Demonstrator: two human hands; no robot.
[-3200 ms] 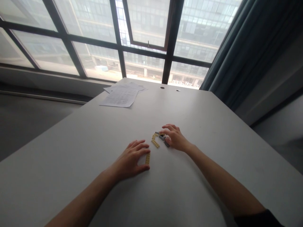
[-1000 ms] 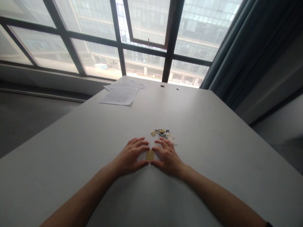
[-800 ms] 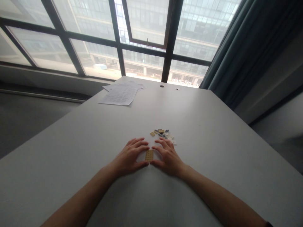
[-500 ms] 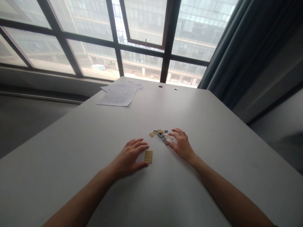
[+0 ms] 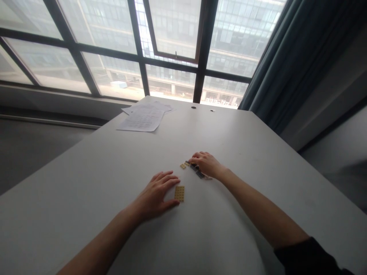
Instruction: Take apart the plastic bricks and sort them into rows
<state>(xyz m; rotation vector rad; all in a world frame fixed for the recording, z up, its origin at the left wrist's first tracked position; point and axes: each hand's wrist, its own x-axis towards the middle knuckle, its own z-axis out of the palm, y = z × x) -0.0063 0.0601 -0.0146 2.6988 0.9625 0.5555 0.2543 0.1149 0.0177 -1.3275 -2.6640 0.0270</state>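
Note:
My left hand (image 5: 158, 193) lies on the table with its fingers spread. Between its thumb and forefinger sits a flat tan studded building plate (image 5: 179, 193), which the hand holds only loosely enclosed, if it touches it at all. My right hand (image 5: 207, 163) reaches over a small pile of building bricks, its fingers curled down together at the pile's far side. What the fingertips pinch is hidden. Dark grey bricks (image 5: 197, 171) show beneath the palm, and a small tan piece (image 5: 182, 166) lies at the pile's left edge.
Printed paper sheets (image 5: 143, 117) lie at the far left of the white table (image 5: 229, 141). Two small round holes or caps show near its far edge. Beyond stand windows (image 5: 172, 80), with a dark curtain (image 5: 275, 72) on the right.
My right hand has moved left and slightly away from me across the brick pile, its fingers now curled down. My left hand and the tan plate stay in place.

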